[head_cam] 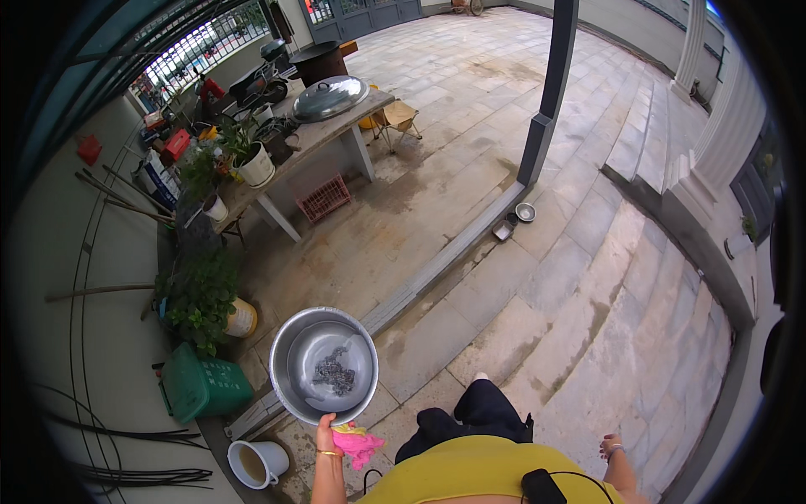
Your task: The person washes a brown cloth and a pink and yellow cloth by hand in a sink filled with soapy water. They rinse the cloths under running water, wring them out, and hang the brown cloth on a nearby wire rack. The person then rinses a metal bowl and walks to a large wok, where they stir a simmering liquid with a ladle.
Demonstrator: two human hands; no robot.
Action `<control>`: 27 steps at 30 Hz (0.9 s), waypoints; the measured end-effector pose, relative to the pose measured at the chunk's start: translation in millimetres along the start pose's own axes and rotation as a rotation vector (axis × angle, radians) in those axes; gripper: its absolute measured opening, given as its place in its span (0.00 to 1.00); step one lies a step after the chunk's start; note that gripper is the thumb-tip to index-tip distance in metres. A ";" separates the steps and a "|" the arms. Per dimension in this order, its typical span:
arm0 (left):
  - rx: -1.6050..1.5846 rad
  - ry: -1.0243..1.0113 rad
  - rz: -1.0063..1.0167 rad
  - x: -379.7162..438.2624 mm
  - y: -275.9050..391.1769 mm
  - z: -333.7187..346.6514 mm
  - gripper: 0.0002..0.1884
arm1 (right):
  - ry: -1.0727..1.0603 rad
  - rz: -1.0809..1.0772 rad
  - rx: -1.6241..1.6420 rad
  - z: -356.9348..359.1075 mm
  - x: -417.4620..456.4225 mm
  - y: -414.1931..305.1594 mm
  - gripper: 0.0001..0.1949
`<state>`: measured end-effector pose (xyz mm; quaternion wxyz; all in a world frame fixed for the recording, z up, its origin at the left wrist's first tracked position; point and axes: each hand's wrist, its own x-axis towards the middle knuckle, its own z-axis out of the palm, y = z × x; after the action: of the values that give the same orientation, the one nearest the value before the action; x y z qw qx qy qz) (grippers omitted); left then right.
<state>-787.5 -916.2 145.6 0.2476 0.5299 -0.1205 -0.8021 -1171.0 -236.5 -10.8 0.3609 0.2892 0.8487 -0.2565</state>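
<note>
My left hand (pixel 326 433) grips the near rim of a round metal basin (pixel 281 353), with a pink and yellow cloth (pixel 360 443) hanging beside the same hand. Some water and a dark clump of small things (pixel 335 373) lie in the basin; what the clump is I cannot tell. At the lower right, my right hand (pixel 611 445) hangs away from the basin with a band at its wrist. Its fingers look curled, and whether they hold anything is too small to tell.
A white bucket (pixel 274 458) of murky liquid stands near a green bin (pixel 214 387) and a potted bush (pixel 201 309). A low metal rail (pixel 409 290) crosses the paving to a dark post (pixel 535 148). Small metal bowls (pixel 525 212) sit beside it. A table (pixel 315 135) holds plants and a large lid.
</note>
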 end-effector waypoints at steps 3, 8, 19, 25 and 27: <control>0.055 -0.066 0.062 64.3 30.3 82.0 0.15 | -0.161 0.271 0.027 9.6 -12.3 -18.8 0.16; 0.026 -0.076 0.010 170.4 66.8 213.2 0.15 | -0.304 0.399 0.059 40.3 32.6 -151.6 0.17; 0.072 -0.050 0.047 310.7 175.8 500.6 0.13 | -0.052 -1.041 -0.127 71.8 92.8 -836.7 0.15; 0.128 -0.132 0.035 436.6 232.2 603.4 0.15 | -0.094 -1.169 -0.164 123.6 109.9 -1006.8 0.16; 0.129 -0.151 0.070 483.4 246.2 632.9 0.16 | -0.090 -1.031 -0.203 130.1 150.6 -1005.8 0.17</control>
<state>-1449.5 -1422.6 134.7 0.2311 0.4783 -0.2088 -0.8211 -1876.8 -979.4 23.4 0.2501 -0.2135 0.8851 -0.3294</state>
